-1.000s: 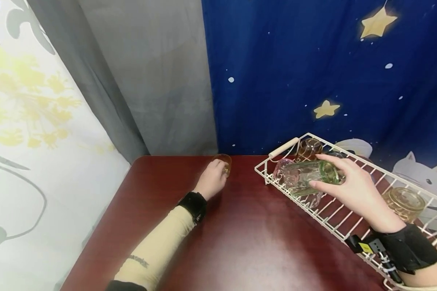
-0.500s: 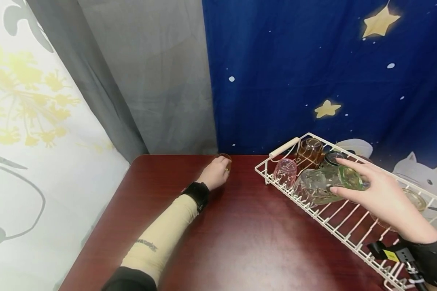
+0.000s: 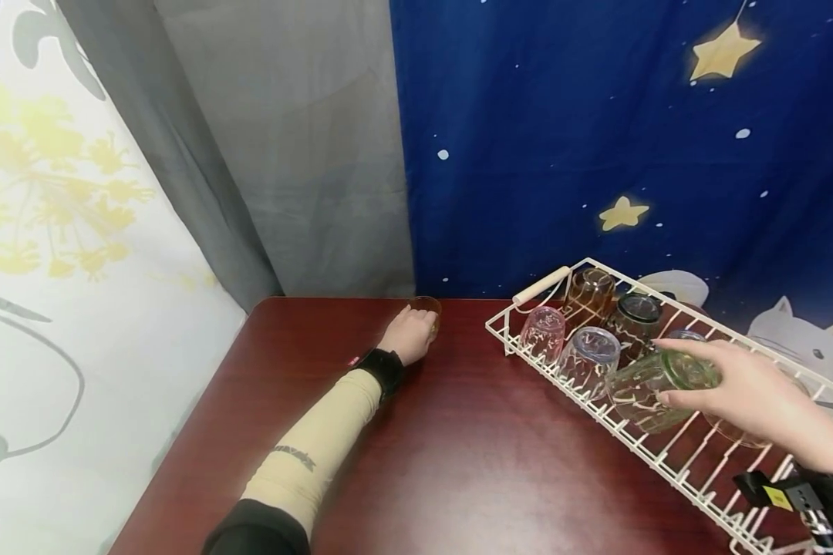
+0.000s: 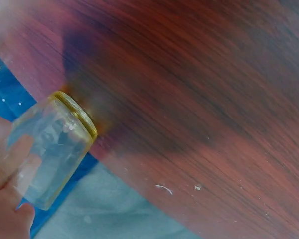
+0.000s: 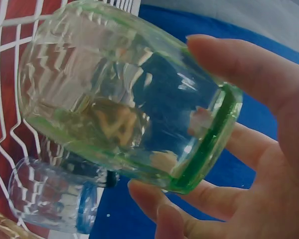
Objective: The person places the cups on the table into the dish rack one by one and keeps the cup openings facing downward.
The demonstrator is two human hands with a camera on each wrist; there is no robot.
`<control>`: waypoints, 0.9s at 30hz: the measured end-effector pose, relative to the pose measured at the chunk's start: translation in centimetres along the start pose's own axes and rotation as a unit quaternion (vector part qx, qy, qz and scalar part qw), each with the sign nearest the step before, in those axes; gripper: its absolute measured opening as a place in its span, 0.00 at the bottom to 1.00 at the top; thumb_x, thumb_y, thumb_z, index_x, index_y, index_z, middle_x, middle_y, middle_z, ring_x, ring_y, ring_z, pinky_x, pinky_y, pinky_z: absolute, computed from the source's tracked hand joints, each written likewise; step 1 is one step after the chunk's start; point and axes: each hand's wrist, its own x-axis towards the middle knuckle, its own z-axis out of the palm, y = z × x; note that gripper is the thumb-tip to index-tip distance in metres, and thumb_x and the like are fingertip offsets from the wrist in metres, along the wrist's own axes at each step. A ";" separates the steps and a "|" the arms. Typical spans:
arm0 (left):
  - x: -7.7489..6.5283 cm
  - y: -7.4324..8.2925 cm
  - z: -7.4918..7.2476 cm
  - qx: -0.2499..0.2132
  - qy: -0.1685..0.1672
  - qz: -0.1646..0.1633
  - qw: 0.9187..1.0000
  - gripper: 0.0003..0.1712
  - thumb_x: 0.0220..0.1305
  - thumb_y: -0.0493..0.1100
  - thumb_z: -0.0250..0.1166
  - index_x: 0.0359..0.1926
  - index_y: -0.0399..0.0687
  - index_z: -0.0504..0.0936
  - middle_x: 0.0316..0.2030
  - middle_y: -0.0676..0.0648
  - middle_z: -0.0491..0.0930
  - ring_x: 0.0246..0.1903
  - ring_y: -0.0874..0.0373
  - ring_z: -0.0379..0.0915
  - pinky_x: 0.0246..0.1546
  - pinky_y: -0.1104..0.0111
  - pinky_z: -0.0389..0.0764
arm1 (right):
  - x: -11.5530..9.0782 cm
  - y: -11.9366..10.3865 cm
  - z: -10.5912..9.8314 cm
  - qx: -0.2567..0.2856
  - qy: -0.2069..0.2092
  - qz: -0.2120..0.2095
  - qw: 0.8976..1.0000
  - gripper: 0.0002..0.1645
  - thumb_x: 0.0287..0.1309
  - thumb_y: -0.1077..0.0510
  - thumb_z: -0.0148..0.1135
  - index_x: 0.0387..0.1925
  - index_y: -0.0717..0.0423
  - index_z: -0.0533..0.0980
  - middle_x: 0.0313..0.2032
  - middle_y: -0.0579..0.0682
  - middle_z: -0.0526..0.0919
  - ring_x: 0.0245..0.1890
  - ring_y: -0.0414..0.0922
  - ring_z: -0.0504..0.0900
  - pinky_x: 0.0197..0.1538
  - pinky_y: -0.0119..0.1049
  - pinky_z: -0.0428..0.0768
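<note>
At the back of the table, my left hand (image 3: 408, 335) holds a yellow-tinted glass (image 4: 65, 144). In the left wrist view its thick yellow end meets the wood, and my fingers are around the other part. On the right, my right hand (image 3: 750, 393) grips a green-tinted glass (image 5: 129, 104) by its thick green end, thumb on one side and fingers on the other. This glass is tilted, its other end pointing left over the white wire rack (image 3: 694, 315). From the head view I cannot tell whether it touches the wires.
Upside-down glasses stand in the rack: a pink one (image 3: 543, 335), a clear bluish one (image 3: 590, 358), an amber one (image 3: 588, 297) and a dark one (image 3: 635, 320). More glasses are partly hidden behind my right hand. The rack has a wooden handle (image 3: 541, 285). Curtains hang behind the table.
My right hand has moved right and toward me along the rack with the green-tinted glass, uncovering the pink, bluish and dark glasses. My left hand stays nearly still on the yellow-tinted glass.
</note>
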 end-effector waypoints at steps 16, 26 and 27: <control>-0.5 0.3 0.3 0.047 0.016 -0.004 0.999 0.05 0.56 0.35 0.57 0.35 0.48 0.73 0.30 0.50 0.80 0.35 0.55 0.76 0.55 0.61 0.67 | 1.4 1.8 2.2 0.000 -0.043 -0.021 0.999 0.47 0.34 0.35 0.70 0.56 0.52 0.70 0.51 0.70 0.71 0.49 0.68 0.69 0.41 0.62 0.68; -0.8 0.5 0.6 0.059 0.040 -0.011 0.997 0.08 0.57 0.32 0.55 0.36 0.47 0.74 0.30 0.50 0.81 0.34 0.55 0.77 0.55 0.63 0.68 | 1.5 1.1 3.5 -0.014 -0.066 -0.023 0.997 0.47 0.30 0.36 0.71 0.54 0.53 0.71 0.50 0.73 0.70 0.49 0.68 0.69 0.39 0.60 0.70; -0.8 0.5 0.6 0.059 0.044 -0.011 0.997 0.08 0.57 0.31 0.55 0.36 0.48 0.74 0.30 0.50 0.81 0.34 0.55 0.77 0.55 0.63 0.68 | 1.5 1.1 3.5 -0.015 -0.067 -0.021 0.997 0.47 0.30 0.36 0.71 0.54 0.53 0.71 0.50 0.73 0.70 0.49 0.69 0.68 0.39 0.61 0.70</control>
